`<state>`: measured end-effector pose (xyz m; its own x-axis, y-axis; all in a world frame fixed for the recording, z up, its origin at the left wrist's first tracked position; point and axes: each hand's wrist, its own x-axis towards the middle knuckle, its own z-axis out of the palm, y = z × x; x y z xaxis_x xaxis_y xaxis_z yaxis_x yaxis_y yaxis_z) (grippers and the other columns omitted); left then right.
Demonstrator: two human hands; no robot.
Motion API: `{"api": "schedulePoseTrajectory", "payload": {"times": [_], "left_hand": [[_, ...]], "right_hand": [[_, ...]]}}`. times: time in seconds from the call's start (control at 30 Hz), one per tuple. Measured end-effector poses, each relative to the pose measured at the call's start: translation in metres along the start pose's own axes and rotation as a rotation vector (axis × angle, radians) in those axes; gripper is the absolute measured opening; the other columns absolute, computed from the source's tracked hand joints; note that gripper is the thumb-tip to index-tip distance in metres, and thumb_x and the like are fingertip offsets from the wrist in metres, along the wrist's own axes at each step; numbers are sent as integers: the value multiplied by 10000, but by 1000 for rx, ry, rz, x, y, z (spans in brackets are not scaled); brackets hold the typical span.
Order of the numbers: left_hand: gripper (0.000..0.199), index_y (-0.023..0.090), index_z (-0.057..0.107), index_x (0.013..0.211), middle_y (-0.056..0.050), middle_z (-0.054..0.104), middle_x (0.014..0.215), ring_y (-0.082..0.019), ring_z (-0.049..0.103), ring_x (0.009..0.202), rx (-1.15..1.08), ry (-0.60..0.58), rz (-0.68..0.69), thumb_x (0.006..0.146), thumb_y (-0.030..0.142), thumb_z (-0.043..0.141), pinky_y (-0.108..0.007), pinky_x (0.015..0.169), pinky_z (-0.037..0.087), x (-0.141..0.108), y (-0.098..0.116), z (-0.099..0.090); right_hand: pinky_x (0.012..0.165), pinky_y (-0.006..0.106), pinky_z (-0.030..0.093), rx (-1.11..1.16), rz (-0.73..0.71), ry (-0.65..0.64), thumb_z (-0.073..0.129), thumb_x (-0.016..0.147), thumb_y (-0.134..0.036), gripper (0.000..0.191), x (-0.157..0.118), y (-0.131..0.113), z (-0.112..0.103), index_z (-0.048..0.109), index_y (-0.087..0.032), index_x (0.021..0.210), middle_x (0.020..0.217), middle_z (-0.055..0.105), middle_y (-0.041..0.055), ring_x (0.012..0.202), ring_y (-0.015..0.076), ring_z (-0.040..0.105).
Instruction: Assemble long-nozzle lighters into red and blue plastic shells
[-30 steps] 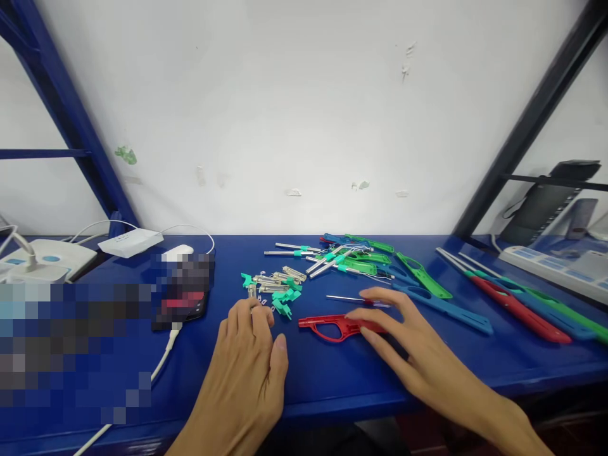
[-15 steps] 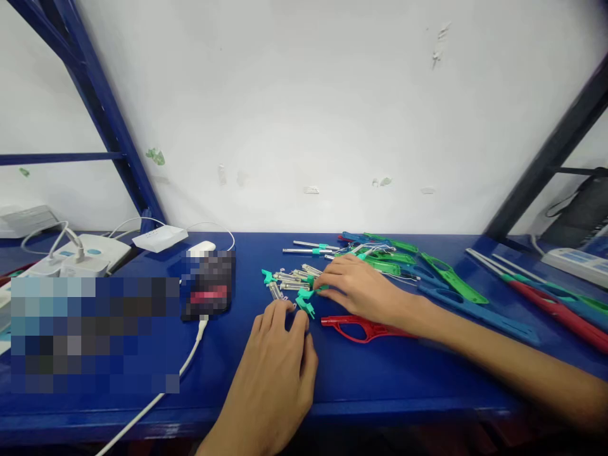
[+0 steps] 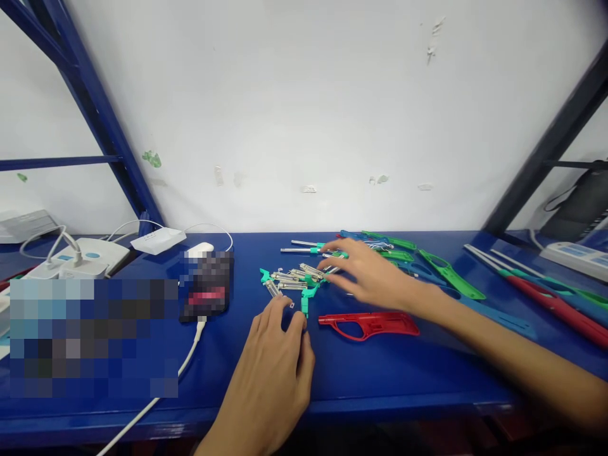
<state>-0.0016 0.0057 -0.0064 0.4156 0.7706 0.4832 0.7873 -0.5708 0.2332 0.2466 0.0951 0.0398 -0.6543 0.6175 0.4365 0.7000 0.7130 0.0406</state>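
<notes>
My left hand (image 3: 273, 364) rests on the blue table, its fingers bent and a little apart; the fingertips reach the lower end of a clear lighter fuel tank (image 3: 273, 289). Whether they touch it is hidden. Spread and partly blurred, the fingers of my right hand (image 3: 368, 271) hang over the small parts with nothing seen in them. Below it lies a red lighter shell half (image 3: 392, 324). Between my hands are a teal trigger piece (image 3: 306, 301) and several clear fuel tanks (image 3: 293, 285) with metal tops. Metal lighter tubes (image 3: 299, 251) lie behind them.
Green shell halves (image 3: 449, 272) and blue ones (image 3: 498, 315) lie to the right, near long lighters with red bodies (image 3: 551, 297). On the left are a dark device (image 3: 209, 278) with a white cable (image 3: 183, 373) and a power strip (image 3: 90, 253). A white wall (image 3: 308, 114) stands behind.
My right hand has lifted up and away from the teal piece, its fingers spreading. The teal piece has turned and the red shell shows whole. My left hand stays nearly in place.
</notes>
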Motion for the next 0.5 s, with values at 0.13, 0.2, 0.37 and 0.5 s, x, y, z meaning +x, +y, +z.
{"api": "schedulePoseTrajectory", "payload": {"times": [0.13, 0.2, 0.37, 0.5], "left_hand": [[329, 195, 665, 1206, -207, 547, 1469, -399, 588, 1327, 24, 10, -73, 1065, 253, 373, -619, 991, 560, -2, -1, 2], [355, 192, 661, 1267, -206, 563, 1460, -398, 602, 1305, 39, 20, -93, 1062, 261, 380, -606, 976, 568, -3, -2, 5], [384, 173, 666, 1299, -197, 613, 1402, -384, 627, 1251, 70, 38, -134, 1059, 257, 377, -586, 978, 554, -2, -2, 9], [365, 171, 683, 1242, -174, 656, 1306, -359, 658, 1175, 100, 41, -210, 1060, 246, 375, -547, 963, 546, 0, 0, 4]], "right_hand": [[1149, 680, 440, -28, 76, 28, 522, 1083, -366, 319, -3, 28, -1, 705, -217, 1298, 1665, 405, 164, 1469, 392, 455], [1174, 690, 416, -18, 63, 2, 506, 1091, -377, 331, -4, 29, 2, 701, -222, 1308, 1683, 399, 148, 1493, 390, 430], [1237, 605, 390, 46, -15, -85, 401, 1134, -371, 373, -1, 11, 5, 650, -308, 1405, 1677, 457, 43, 1493, 287, 463], [1227, 609, 397, 64, -25, -95, 393, 1138, -374, 368, 0, 5, 2, 690, -333, 1350, 1688, 445, 22, 1506, 288, 450]]}}
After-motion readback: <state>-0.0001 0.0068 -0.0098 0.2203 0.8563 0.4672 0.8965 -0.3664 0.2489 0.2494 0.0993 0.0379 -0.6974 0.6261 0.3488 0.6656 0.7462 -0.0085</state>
